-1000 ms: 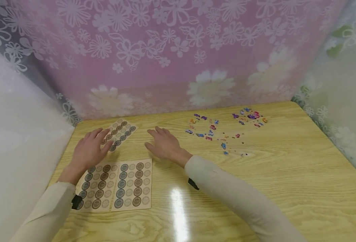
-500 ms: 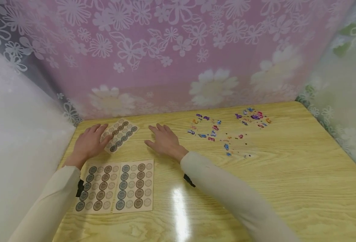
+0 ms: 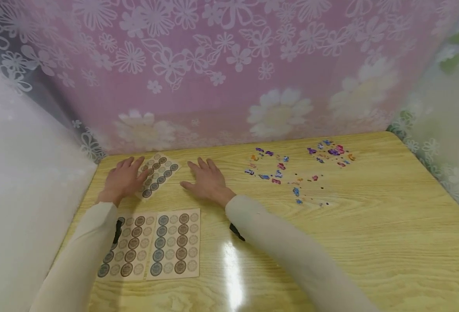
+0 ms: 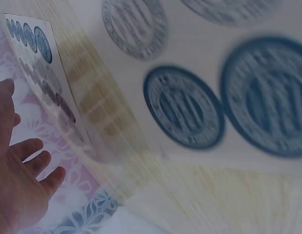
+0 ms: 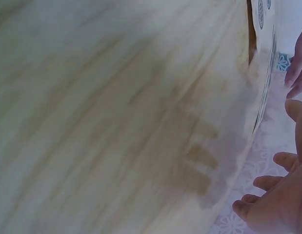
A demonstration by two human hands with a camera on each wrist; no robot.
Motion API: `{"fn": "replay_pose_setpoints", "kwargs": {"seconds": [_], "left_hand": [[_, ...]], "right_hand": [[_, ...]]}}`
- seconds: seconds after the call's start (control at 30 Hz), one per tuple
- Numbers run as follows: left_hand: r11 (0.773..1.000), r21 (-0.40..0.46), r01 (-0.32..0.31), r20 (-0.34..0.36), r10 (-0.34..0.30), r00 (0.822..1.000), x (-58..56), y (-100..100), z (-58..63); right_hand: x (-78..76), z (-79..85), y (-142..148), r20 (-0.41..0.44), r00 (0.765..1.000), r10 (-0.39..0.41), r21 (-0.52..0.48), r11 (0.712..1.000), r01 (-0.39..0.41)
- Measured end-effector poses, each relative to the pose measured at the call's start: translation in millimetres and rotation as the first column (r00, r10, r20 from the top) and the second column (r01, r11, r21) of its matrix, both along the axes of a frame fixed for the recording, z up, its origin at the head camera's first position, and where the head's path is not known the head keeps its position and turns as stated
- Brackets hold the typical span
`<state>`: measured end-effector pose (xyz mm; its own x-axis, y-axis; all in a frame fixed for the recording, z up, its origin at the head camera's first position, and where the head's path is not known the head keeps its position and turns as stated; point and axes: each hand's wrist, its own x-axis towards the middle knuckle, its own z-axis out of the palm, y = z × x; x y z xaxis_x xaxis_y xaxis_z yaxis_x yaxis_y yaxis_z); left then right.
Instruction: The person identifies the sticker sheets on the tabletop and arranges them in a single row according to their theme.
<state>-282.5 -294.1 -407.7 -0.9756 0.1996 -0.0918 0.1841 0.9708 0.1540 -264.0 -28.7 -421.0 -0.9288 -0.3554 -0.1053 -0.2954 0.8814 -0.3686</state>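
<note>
My left hand (image 3: 122, 178) is over the left edge of a small tilted sheet (image 3: 162, 173) of round brown and blue-grey seal stickers. Its fingers are loosely spread and hold nothing, and in the left wrist view this hand (image 4: 24, 180) shows above the table with a gap to its faint reflection. To the right of that sheet, my right hand (image 3: 207, 180) is held palm down over bare wood, fingers apart. The right wrist view shows the same hand (image 5: 277, 195) without anything in its grasp. Two larger sticker sheets (image 3: 174, 245) lie side by side nearer me, the left one partly behind my left sleeve.
A wooden table (image 3: 354, 242) bears loose colourful butterfly-like pieces in a ring (image 3: 278, 173), a cluster (image 3: 333, 152) and a scattered group (image 3: 296, 191). Flowered cloth (image 3: 213, 104) hangs behind the table's back edge. A pale curtain (image 3: 22, 173) borders the left side.
My left hand has moved slightly forward and right, uncovering more of the left large sheet. The right hand has drifted a little left. The sheets stay in place while the head view shifts slightly.
</note>
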Motion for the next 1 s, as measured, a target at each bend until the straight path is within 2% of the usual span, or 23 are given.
{"fn": "replay_pose_setpoints", "kwargs": {"seconds": [0.27,0.37,0.47,0.63,0.83,1.0], "left_hand": [[1.000,-0.012,-0.017,0.043,0.018,0.999,-15.2,7.6,-7.5],[1.000,0.015,-0.021,0.047,0.021,0.999,-22.3,9.5,-10.2],[0.999,0.045,-0.012,0.027,0.011,1.000,-29.5,9.8,-13.5],[0.997,0.076,-0.001,-0.051,0.005,0.999,-37.4,8.3,-17.3],[0.991,0.128,-0.029,-0.062,0.037,0.997,-43.3,12.8,-14.5],[0.981,0.186,-0.061,0.005,0.061,0.998,-48.0,21.3,-13.7]], "right_hand": [[-8.5,-2.1,-14.0,-0.016,1.000,0.008,-0.044,0.999,-0.008],[-12.8,-3.1,-19.0,-0.001,1.000,-0.021,-0.126,0.992,0.021],[-17.3,-4.0,-22.5,0.045,0.998,-0.050,-0.286,0.956,0.061],[-21.3,-3.7,-26.7,0.125,0.990,-0.070,-0.484,0.867,0.122],[-24.1,-6.9,-30.5,0.185,0.978,-0.094,-0.562,0.807,0.184],[-27.4,-9.1,-30.8,0.229,0.968,-0.104,-0.581,0.783,0.222]]}}
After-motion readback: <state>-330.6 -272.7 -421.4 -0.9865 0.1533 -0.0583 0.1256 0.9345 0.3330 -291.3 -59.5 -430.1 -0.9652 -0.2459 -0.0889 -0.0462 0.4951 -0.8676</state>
